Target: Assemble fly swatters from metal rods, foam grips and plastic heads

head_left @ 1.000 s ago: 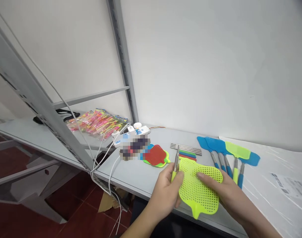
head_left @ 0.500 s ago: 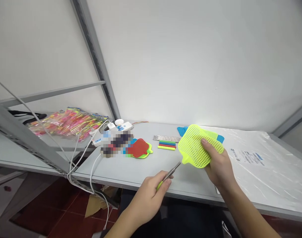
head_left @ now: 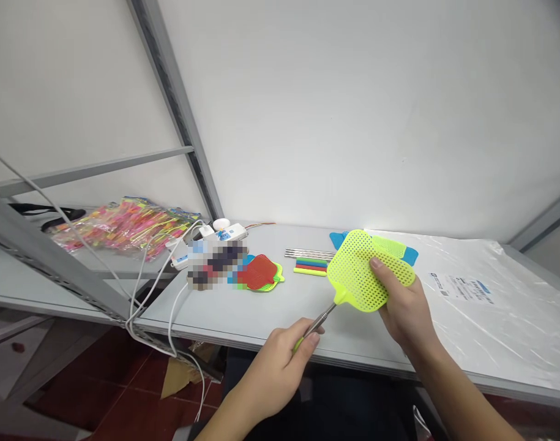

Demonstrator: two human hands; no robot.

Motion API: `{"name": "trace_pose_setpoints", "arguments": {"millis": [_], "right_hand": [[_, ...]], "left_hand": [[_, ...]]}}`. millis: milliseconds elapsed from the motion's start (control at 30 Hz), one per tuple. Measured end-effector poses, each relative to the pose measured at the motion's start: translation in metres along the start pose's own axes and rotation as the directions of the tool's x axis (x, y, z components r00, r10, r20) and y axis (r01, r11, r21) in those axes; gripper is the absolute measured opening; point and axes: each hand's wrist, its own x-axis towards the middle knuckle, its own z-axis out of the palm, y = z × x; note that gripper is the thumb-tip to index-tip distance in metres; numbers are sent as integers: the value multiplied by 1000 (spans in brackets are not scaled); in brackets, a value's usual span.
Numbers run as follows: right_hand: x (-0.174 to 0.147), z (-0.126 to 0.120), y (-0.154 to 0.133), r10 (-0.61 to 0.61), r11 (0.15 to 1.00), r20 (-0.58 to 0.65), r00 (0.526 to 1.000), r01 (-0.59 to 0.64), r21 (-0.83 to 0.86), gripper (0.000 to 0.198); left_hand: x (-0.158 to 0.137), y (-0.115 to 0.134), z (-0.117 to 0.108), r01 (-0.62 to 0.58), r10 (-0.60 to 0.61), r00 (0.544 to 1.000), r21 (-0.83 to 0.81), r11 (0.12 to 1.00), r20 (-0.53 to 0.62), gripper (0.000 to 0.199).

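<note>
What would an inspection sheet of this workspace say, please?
Surface: grey tabletop, white sheet over its right part.
Work items: lime swatter head, metal rod; beyond them, thin rods, coloured tubes, red swatter head atop a pile.
Clutter: bagged pink-and-yellow items at left; one table patch is pixelated.
Grip: left hand holds the metal rod, tip at the lime swatter head's neck; right hand holds that head.
Cables: white cables loop over the tabletop edge near a power strip.
Surroundings: grey metal frame, white wall, dark red floor.

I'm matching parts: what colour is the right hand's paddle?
The paddle is yellow-green; see the head view.
</note>
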Motion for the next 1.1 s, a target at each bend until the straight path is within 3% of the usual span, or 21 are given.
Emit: {"name": "trace_pose_setpoints", "arguments": {"millis": [167,300,567,633,733,800,867,1100], "right_hand": [[0,-2,1,52,998,2,999,-52,-28,45],[0,-2,8,131,989,51,990,-128,-72,49],[3,3,10,158,987,70,985,-158,0,41],[-1,5,12,192,981,135,972,-191,-21,35],[-10,9,18,267,963,305,914,-243,-116,33],[-13,11,23,250,964,347,904,-199,-176,37],[-12,11,26,189,972,328,925,-130,-194,38],[-7,15,31,83,996,312,946,-71,-50,32]], "left_hand": [[1,3,-2,56,-45,994,-111,992,99,42],[0,4,-2,43,-44,999,34,998,15,37],[2,6,-2,61,-59,998,185,981,-15,33],[5,11,-4,34,-34,999,172,984,-5,32],[10,19,-12,-3,-2,999,147,989,36,33],[13,24,-19,-13,4,997,122,992,74,35],[16,27,-23,-14,4,994,89,996,107,38],[21,28,-14,-51,47,998,103,993,42,35]]}}
